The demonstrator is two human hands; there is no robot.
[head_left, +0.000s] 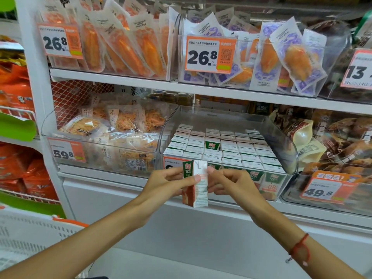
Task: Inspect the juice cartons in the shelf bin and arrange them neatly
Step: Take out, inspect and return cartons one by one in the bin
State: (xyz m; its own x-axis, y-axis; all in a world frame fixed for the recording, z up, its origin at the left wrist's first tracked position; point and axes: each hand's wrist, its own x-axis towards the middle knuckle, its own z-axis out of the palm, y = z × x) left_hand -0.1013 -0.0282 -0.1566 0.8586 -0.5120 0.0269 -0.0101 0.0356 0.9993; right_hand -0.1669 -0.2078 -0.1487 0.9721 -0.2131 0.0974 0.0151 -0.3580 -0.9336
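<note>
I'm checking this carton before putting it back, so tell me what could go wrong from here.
1. The juice carton is held out in front of the clear bin, over open floor, in both hands; a loosened grip could drop it.
2. The gap in the packed rows looks tight, so pushing the carton in may tip or shift neighbours.
3. It could go back facing differently from the rest.

A juice carton (194, 184) is held upright between the left hand (171, 187) and right hand (231, 186), just before the shelf bin (289, 156). Inside the bin, packed cartons (231, 150) stand in rows. Snack bins sit left and right.
</note>
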